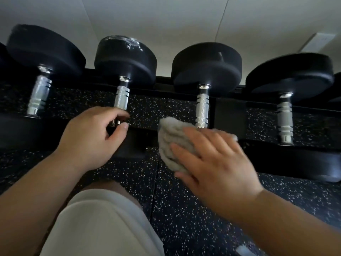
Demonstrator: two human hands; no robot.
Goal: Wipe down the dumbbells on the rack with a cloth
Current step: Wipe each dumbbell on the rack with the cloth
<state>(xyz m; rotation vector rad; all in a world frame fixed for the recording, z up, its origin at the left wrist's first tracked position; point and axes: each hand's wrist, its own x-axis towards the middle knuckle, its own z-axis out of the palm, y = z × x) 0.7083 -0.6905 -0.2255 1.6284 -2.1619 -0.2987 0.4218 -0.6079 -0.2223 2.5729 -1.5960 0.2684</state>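
Four black dumbbells point(289, 74) lie on the rack point(163, 81) in a row from 9 to 3 o'clock. Their round heads point at the wall and their knurled chrome handles run toward the viewer. The second dumbbell point(125, 58), at 11 o'clock, carries white smears on the top of its far head; the other heads look plain matt black. The cloth point(171, 137), grey, fluffy and bunched, sits just right of centre, its upper edge touching the near end of the third dumbbell's point(204, 65) handle. The right grip point(214, 159) lies flat on the cloth, fingers straight and spread, pressing it. The left grip point(92, 137), at 9 o'clock of the cloth, has fingers and thumb curled round the near end of the second dumbbell's handle. The third dumbbell's near head is hidden under cloth and grip. The other near heads merge with the dark rack, and the outer two dumbbells are blurred. More heads are cut off at both side edges. At 6 o'clock a knee point(103, 218) in pale shorts covers part of the speckled floor point(184, 200)
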